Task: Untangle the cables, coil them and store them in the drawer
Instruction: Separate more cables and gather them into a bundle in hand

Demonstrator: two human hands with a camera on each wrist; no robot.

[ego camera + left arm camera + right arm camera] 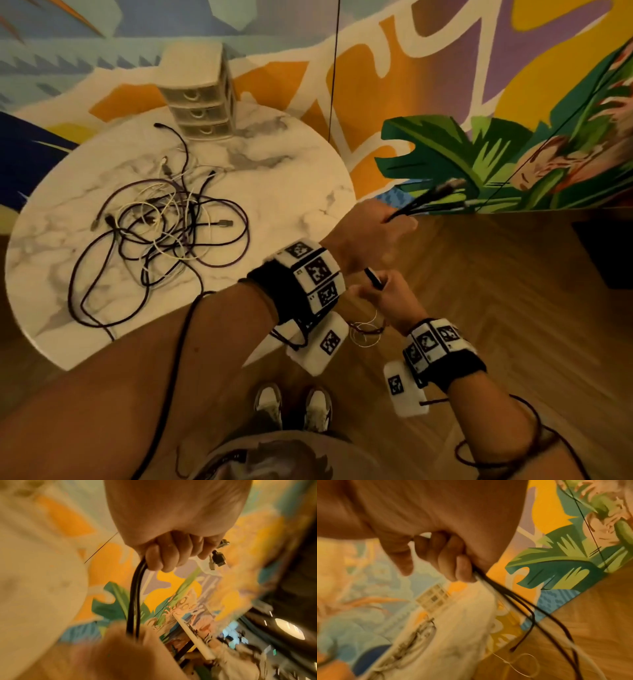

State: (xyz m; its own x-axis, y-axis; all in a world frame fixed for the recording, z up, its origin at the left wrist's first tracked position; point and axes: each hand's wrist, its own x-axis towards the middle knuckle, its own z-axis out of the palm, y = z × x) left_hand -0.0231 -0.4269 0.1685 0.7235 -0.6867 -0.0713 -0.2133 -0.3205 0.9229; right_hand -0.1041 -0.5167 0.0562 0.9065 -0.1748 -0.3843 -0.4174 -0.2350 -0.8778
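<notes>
A tangle of black, purple and white cables point(164, 233) lies on the round marble table point(281, 192). A small three-drawer unit point(202, 99) stands at the table's far edge, its drawers closed. To the right of the table, over the floor, my left hand point(373, 236) grips a bundle of cables point(442, 192) whose plugs point(218, 558) stick out past the fingers point(164, 557). Just below it, my right hand point(380, 291) grips the same black strands point(133, 601). Their slack hangs below in loose loops point(366, 330) and trails away point(530, 615).
A painted mural wall point(445, 102) rises behind the table and meets the wooden floor point(513, 291) on the right. My shoes point(294, 407) stand on the floor under the hands. A thin black line point(334, 68) hangs down the wall.
</notes>
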